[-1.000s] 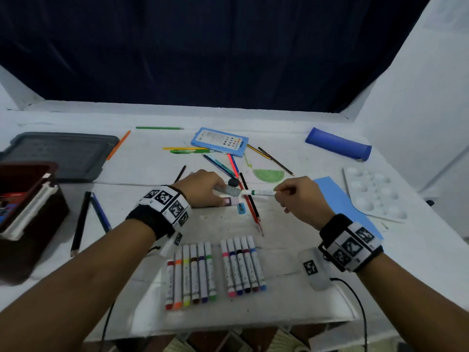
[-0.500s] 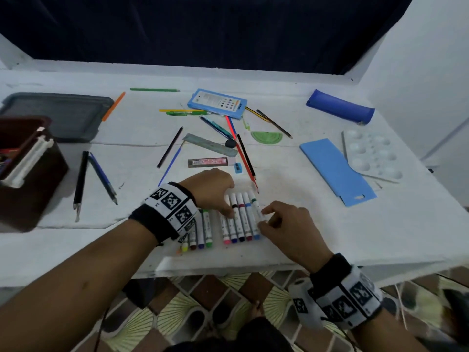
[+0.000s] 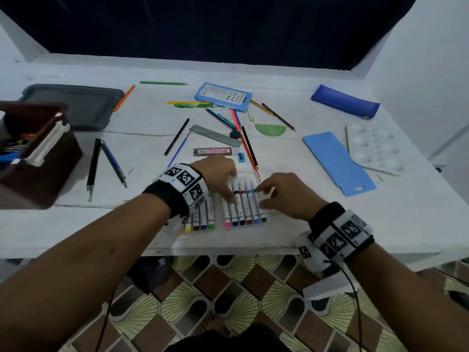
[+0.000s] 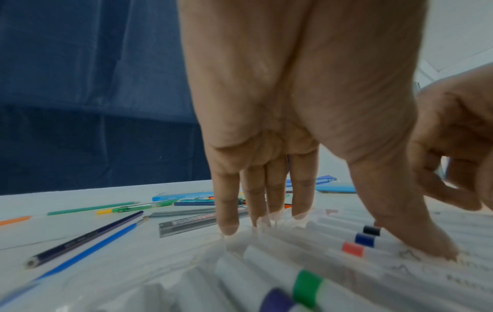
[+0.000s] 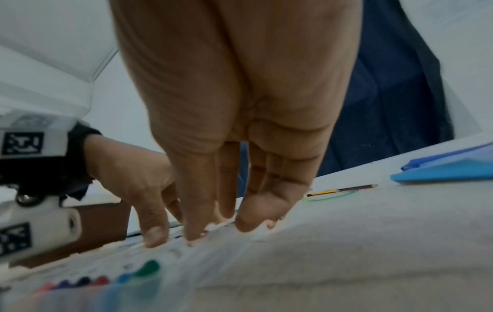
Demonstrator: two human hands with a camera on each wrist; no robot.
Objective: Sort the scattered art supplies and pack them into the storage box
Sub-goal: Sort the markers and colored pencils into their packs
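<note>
White table [image 3: 291,224]: brown storage box [image 3: 43,168] at left edge. Markers [image 3: 243,204] in a row at near edge, green one now laid at its right end; a second ago it was pinched farther out. Left hand [image 3: 218,174], right hand [image 3: 286,194]: fingers straight, pressing the marker row.

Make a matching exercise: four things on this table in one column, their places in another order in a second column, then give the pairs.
Things:
1. paint palette
2. storage box
3. blue pencil case
4. markers

Places:
A. far right corner of the table
B. near edge, under both hands
C. right edge, beside the blue folder
D. left edge, in front of the grey lid

Pairs: 1-C, 2-D, 3-A, 4-B
</note>
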